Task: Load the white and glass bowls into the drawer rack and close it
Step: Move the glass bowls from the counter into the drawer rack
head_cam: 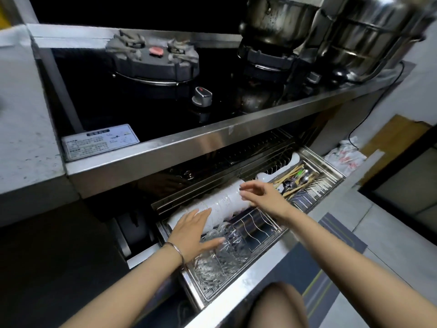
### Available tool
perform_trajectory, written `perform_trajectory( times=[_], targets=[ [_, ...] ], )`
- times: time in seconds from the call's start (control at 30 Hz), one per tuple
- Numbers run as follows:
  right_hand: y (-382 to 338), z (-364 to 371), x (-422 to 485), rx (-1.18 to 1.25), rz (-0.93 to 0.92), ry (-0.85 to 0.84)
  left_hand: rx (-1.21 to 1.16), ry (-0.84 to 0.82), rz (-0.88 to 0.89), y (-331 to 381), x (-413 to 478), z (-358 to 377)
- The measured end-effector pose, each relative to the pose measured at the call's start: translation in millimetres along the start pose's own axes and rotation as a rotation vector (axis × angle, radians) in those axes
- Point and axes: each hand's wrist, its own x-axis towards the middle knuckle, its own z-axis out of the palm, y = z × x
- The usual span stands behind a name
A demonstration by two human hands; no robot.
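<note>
Bracketing the white bowls (224, 202), a row on edge running near-left to far-right: left hand (194, 230) flat at the near end, right hand (262, 195) spread at the far. Glass bowls (227, 254) just nearer; drawer (260, 271) open.

A gas stove (151, 110) and its cookware are sitting up top, with odds and ends lying around.
At 11 o'clock a bare burner (153, 65) is carrying a small red piece (156, 50); at 12 a silver knob (202, 95) is standing on the black glass. At 1 o'clock a soot-stained pot (276, 22) is sitting on the second burner, a large steel steamer pot (369, 36) standing just beside it. A printed label (100, 140) is sticking at 9. Chopsticks (289, 175) and spoons (300, 179) are lying mixed at 3, a white plastic bag (345, 157) is slumping on the floor beyond, and a striped mat (326, 263) is lying at 5.
</note>
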Motion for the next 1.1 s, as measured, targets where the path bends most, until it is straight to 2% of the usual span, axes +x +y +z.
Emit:
perform_trajectory(
  times=[0.1,0.2,0.37,0.5,0.87,1.1],
  targets=[
    [-27.4,-18.2,-23.5,0.109,-0.181,0.169,-0.059,0.133,0.087,26.8,-2.9,-38.0],
    [-60.1,-31.8,-41.8,0.109,-0.315,0.227,-0.115,0.268,0.201,53.8,-13.2,-83.1],
    [-126.5,-31.2,-58.0,0.067,-0.522,0.240,-0.220,0.448,0.316,72.8,-46.0,-165.7],
    [-179.8,-7.1,-60.3,0.073,-0.637,0.155,-0.196,0.607,0.338,57.5,-77.9,-228.3],
    [-293.4,91.6,-36.5,-0.026,-0.833,-0.066,0.108,0.887,0.118,-28.4,-176.4,-333.7],
    [-333.6,154.6,-21.7,-0.031,-0.837,-0.175,0.137,0.936,-0.074,-86.7,-210.5,-357.5]
  ],
)
